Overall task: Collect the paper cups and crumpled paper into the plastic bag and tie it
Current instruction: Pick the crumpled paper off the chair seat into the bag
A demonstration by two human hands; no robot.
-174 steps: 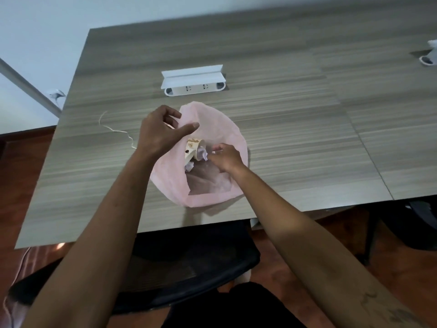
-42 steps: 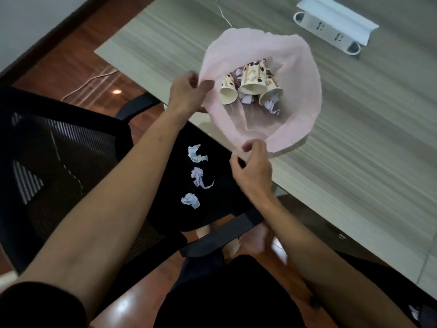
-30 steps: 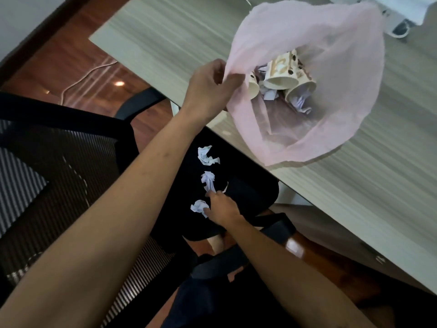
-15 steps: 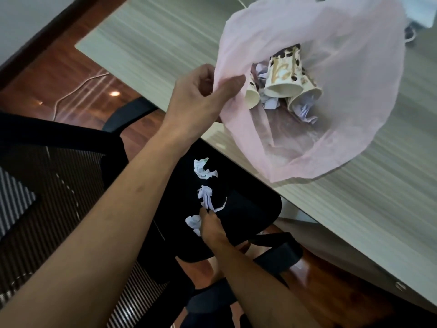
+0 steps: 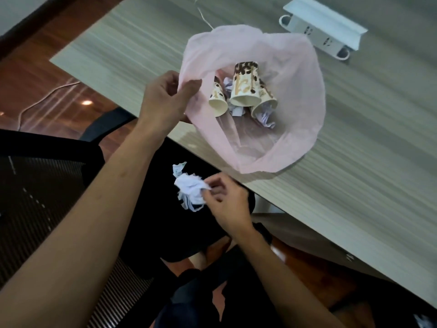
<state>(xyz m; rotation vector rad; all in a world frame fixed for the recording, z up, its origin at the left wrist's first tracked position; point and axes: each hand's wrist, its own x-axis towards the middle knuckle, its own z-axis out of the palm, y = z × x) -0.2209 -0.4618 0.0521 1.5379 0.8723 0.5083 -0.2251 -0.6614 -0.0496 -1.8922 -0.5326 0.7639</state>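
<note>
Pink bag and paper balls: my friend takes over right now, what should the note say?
Left hand pinches the pink bag's rim, holding it open on the table.
Right hand grips crumpled paper over the black chair seat; one scrap shows just above it.
Done: three paper cups and some crumpled paper lie in the bag.
Left: drop in the held paper, collect that scrap if loose, then tie the bag.

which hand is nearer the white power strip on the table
Left. The left hand pinches the pink plastic bag's rim on the table, nearer the power strip; the right hand holds crumpled paper over the chair.
</note>
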